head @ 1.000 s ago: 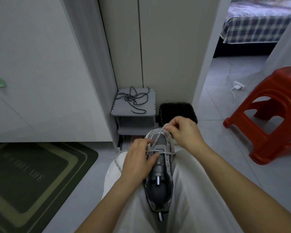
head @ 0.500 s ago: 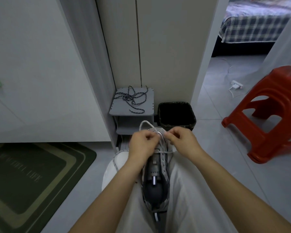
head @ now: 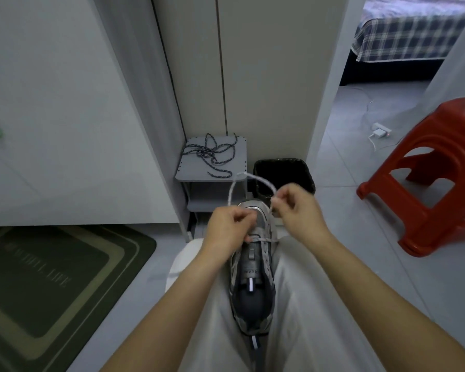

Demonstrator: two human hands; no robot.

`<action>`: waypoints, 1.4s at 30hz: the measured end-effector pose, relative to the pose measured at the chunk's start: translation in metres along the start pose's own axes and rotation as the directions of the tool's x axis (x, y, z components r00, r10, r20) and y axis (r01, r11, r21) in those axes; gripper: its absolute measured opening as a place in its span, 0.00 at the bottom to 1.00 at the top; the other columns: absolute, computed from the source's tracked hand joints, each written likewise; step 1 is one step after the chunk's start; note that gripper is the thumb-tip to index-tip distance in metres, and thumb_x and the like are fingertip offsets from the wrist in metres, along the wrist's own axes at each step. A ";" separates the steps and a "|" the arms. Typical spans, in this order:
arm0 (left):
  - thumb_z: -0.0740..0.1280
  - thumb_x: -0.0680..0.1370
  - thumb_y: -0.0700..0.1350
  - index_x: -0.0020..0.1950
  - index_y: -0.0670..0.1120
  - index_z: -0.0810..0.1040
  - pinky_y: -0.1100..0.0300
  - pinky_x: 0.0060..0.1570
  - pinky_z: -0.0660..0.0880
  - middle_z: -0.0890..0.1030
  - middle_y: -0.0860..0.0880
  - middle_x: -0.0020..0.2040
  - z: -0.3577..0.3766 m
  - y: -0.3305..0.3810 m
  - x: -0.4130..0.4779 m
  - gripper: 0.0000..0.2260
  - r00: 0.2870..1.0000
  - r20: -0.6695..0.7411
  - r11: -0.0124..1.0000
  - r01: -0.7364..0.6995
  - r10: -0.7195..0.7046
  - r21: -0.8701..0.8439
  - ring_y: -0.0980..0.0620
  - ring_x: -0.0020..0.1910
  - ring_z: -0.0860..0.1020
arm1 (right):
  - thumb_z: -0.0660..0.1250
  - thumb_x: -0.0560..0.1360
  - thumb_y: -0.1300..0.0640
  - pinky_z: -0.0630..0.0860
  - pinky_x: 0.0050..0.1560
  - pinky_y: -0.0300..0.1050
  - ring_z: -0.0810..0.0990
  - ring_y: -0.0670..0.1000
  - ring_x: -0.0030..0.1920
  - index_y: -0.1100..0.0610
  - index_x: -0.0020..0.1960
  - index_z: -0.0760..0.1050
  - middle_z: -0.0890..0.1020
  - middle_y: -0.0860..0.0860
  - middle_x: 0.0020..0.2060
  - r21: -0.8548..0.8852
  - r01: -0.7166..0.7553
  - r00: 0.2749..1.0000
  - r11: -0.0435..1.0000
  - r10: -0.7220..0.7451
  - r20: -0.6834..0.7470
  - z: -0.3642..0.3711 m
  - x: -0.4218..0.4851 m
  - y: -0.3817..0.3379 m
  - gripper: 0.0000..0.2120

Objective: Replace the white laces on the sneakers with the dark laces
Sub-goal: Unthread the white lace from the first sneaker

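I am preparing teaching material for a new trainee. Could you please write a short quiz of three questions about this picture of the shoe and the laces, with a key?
1. True or false: the dark laces are already threaded in the sneaker.
2. What do the left hand and the right hand both pinch? A) the white lace B) a dark lace C) the sneaker's tongue
3. On what do the dark laces lie?
Key: 1 false. 2 A. 3 on the grey shelf, beside the black bin.
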State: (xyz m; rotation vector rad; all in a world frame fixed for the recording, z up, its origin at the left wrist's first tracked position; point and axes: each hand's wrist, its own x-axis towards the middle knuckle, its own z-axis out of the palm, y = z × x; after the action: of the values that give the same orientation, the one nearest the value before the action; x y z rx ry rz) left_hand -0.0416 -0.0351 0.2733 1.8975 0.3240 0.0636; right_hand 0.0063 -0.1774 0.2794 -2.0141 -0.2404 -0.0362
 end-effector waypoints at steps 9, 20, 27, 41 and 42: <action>0.67 0.74 0.51 0.42 0.50 0.81 0.57 0.41 0.76 0.81 0.52 0.37 0.019 0.001 -0.009 0.06 0.983 0.056 0.821 -0.178 0.176 0.542 0.50 0.41 0.79 | 0.66 0.75 0.62 0.75 0.37 0.35 0.76 0.44 0.31 0.53 0.40 0.75 0.79 0.51 0.33 0.272 0.008 1.000 0.962 -0.010 0.003 -0.010 0.006 -0.031 0.07; 0.71 0.74 0.41 0.39 0.49 0.80 0.65 0.31 0.76 0.81 0.50 0.32 0.000 0.028 0.000 0.05 0.989 -0.094 0.979 -0.128 0.114 -0.158 0.58 0.25 0.77 | 0.74 0.70 0.56 0.74 0.41 0.38 0.75 0.44 0.35 0.46 0.39 0.78 0.81 0.49 0.38 0.012 -0.086 0.970 0.996 0.081 0.227 0.014 -0.029 0.026 0.07; 0.70 0.74 0.44 0.48 0.50 0.81 0.55 0.49 0.78 0.82 0.50 0.43 -0.003 0.015 0.003 0.04 0.986 -0.027 0.986 -0.167 0.166 -0.012 0.53 0.40 0.79 | 0.68 0.74 0.61 0.72 0.35 0.31 0.76 0.42 0.30 0.55 0.38 0.76 0.80 0.49 0.30 0.016 -0.028 0.998 0.999 0.027 0.051 0.009 -0.019 0.012 0.06; 0.71 0.72 0.48 0.42 0.49 0.84 0.52 0.47 0.76 0.83 0.51 0.39 0.016 -0.003 0.003 0.03 0.981 0.094 0.886 -0.192 0.168 0.423 0.50 0.42 0.80 | 0.67 0.74 0.66 0.75 0.37 0.33 0.78 0.42 0.32 0.56 0.37 0.76 0.80 0.51 0.33 0.413 0.069 0.990 0.908 -0.011 -0.140 -0.031 -0.004 -0.026 0.09; 0.71 0.72 0.46 0.41 0.49 0.84 0.52 0.47 0.77 0.83 0.50 0.37 0.015 -0.003 0.005 0.03 0.986 0.083 0.917 -0.163 0.142 0.365 0.50 0.40 0.80 | 0.67 0.74 0.65 0.75 0.37 0.32 0.79 0.41 0.32 0.55 0.37 0.76 0.80 0.48 0.32 0.399 0.038 0.995 0.916 0.001 -0.098 -0.029 -0.008 -0.021 0.09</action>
State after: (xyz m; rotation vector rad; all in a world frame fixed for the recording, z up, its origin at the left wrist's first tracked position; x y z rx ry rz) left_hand -0.0342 -0.0467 0.2641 2.2951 0.1552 0.0567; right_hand -0.0027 -0.1954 0.3103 -1.5949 -0.1882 -0.0887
